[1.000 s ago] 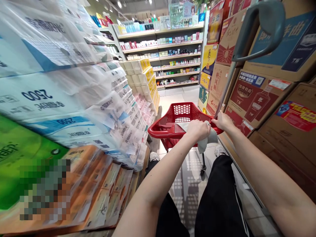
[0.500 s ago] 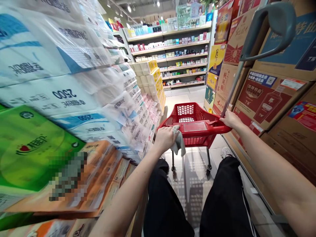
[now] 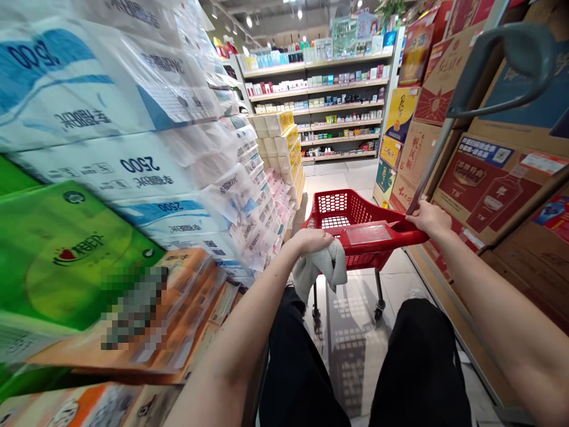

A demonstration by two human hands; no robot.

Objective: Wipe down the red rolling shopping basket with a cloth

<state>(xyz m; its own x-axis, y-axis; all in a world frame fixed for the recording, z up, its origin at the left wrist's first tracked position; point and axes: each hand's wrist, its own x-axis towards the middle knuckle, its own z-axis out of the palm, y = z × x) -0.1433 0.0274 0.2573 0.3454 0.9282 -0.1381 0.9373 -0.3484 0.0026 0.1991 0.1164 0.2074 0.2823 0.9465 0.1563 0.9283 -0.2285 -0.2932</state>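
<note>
A red plastic shopping basket on wheels (image 3: pixel 351 207) stands on the tiled aisle floor in front of me. My left hand (image 3: pixel 311 240) is closed round a grey cloth (image 3: pixel 322 268) that hangs below it, just off the basket's near left corner. My right hand (image 3: pixel 429 218) grips the lower end of the basket's grey pull handle (image 3: pixel 502 65), which rises to the upper right. My black trouser legs show below.
Wrapped tissue and paper packs (image 3: pixel 133 172) are stacked high on the left. Cardboard cartons (image 3: pixel 484 172) line the right side. Shelves of small goods (image 3: pixel 320 101) close the far end of the narrow aisle.
My left hand with the cloth has slid from the middle of the basket's near rim to its left corner. The view has shifted, with the basket now slightly further right.
</note>
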